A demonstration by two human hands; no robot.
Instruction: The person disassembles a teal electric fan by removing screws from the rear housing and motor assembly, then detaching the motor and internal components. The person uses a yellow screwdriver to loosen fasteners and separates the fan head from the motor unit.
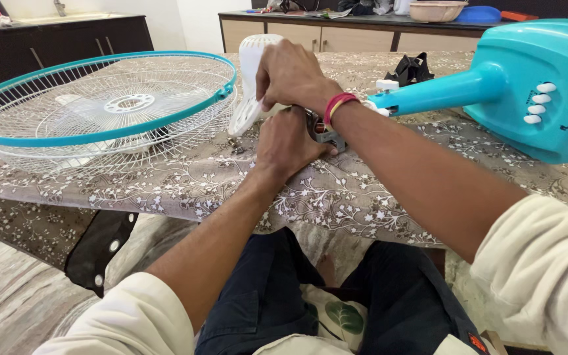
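The work in hand looked like a step in taking apart or refitting a table fan's motor end. The right hand had its fingers closed around the white motor cover, which stood on edge on the floral tablecloth, just beside the wire fan guard with its teal rim. The left hand lay curled over the motor body, gripping it against the table and hiding most of it. The teal fan stand lay on its side to the right, its neck meeting the motor. The next move probably called for a steady hold on the motor while the cover was eased along its axis without twisting.
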